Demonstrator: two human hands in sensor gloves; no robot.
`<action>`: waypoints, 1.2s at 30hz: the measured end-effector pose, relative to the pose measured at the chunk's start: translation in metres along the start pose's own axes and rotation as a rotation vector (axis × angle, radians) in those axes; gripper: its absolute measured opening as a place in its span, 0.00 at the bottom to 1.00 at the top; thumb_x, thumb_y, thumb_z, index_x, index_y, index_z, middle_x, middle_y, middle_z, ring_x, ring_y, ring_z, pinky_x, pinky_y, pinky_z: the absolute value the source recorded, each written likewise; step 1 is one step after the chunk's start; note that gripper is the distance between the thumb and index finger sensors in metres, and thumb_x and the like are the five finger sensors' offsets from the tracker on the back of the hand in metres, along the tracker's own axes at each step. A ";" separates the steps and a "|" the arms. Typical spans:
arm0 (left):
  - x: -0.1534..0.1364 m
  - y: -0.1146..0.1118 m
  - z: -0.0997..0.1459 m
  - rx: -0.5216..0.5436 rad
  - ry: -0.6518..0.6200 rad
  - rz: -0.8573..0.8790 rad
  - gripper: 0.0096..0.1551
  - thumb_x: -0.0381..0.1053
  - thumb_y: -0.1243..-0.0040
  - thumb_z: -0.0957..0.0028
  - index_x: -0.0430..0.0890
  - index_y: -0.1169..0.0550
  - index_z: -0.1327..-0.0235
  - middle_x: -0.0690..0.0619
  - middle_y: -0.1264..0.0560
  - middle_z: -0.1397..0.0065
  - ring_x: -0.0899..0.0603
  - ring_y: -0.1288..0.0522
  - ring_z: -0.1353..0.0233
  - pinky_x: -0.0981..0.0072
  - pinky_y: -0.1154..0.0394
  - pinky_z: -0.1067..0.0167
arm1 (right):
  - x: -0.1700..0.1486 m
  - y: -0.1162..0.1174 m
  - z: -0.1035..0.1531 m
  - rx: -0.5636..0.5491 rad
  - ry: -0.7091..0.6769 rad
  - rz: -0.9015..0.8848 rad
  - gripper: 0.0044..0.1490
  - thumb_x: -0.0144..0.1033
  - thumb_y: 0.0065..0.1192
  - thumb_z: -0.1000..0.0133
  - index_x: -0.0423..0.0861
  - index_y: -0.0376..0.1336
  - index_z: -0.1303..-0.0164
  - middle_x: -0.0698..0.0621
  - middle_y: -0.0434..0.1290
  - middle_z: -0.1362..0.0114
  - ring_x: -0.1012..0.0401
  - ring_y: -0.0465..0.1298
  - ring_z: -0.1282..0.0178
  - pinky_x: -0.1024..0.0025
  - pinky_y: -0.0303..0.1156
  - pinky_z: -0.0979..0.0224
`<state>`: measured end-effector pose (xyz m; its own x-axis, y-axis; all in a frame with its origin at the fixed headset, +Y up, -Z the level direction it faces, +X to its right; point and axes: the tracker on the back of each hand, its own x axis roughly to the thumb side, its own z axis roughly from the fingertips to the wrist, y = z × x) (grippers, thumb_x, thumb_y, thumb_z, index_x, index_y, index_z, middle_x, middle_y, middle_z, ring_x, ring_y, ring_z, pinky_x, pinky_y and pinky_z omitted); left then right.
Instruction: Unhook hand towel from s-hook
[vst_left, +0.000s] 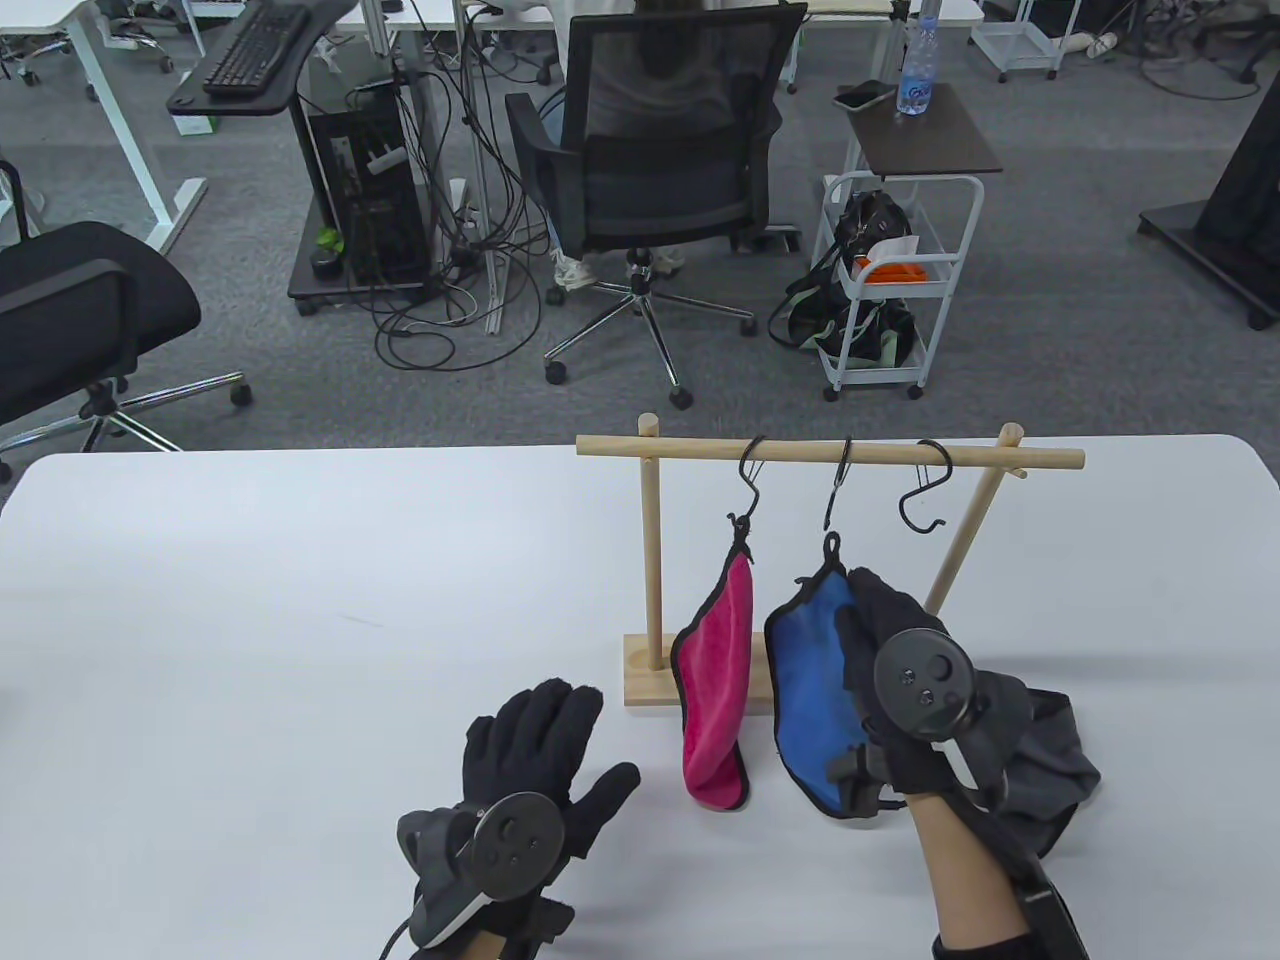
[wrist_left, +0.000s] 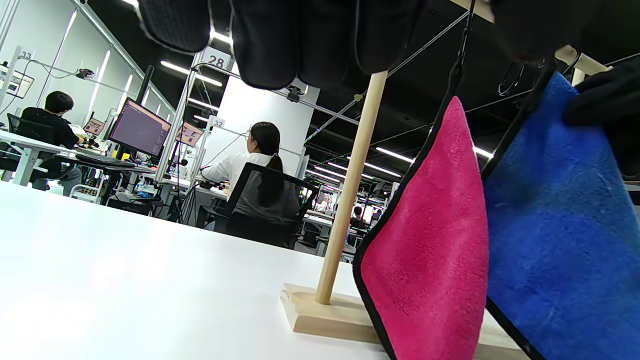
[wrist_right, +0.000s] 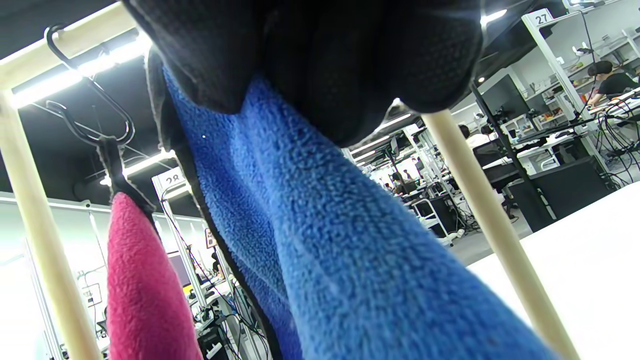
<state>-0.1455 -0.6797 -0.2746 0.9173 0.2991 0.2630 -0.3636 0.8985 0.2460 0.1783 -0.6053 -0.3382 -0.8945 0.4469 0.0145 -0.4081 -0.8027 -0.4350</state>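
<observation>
Right grip (vst_left: 880, 640) pinches the blue towel's (vst_left: 808, 690) upper edge, below its s-hook (vst_left: 838, 485).

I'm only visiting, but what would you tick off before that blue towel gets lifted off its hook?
1. Right hand holds the blue towel: ok, its fingers grip the cloth high up.
2. Towel loop still on the middle hook: cannot tell, the loop looks at or just under the hook's tip.
3. Pink towel out of the way: ok, it hangs on its own hook beside the blue one, though the two are close.
4. Left hand free to steady the wooden rack: ok, it lies flat on the table, holding nothing.
5. Third hook free: ok, nothing hangs on it.
</observation>
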 end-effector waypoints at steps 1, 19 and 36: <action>0.000 0.000 0.000 0.000 0.000 0.000 0.45 0.77 0.50 0.43 0.55 0.36 0.16 0.45 0.35 0.12 0.31 0.34 0.16 0.28 0.41 0.23 | -0.002 0.001 0.003 0.003 0.000 0.011 0.24 0.38 0.64 0.33 0.48 0.66 0.27 0.45 0.79 0.36 0.52 0.81 0.43 0.54 0.74 0.34; 0.003 -0.003 0.001 -0.020 -0.009 -0.008 0.45 0.76 0.50 0.43 0.55 0.36 0.16 0.45 0.35 0.12 0.31 0.34 0.16 0.28 0.40 0.23 | -0.041 0.044 0.041 0.195 -0.002 0.192 0.24 0.38 0.64 0.33 0.48 0.66 0.26 0.45 0.79 0.36 0.51 0.81 0.43 0.54 0.74 0.34; 0.003 -0.004 0.000 -0.030 -0.009 -0.012 0.45 0.76 0.50 0.43 0.55 0.35 0.16 0.44 0.35 0.12 0.31 0.34 0.16 0.28 0.40 0.23 | -0.053 0.081 0.058 0.429 -0.037 0.280 0.23 0.36 0.65 0.33 0.50 0.66 0.27 0.44 0.77 0.32 0.49 0.80 0.38 0.51 0.72 0.30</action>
<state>-0.1413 -0.6821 -0.2746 0.9200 0.2856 0.2683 -0.3473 0.9113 0.2211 0.1822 -0.7169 -0.3219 -0.9829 0.1836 -0.0145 -0.1834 -0.9829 -0.0184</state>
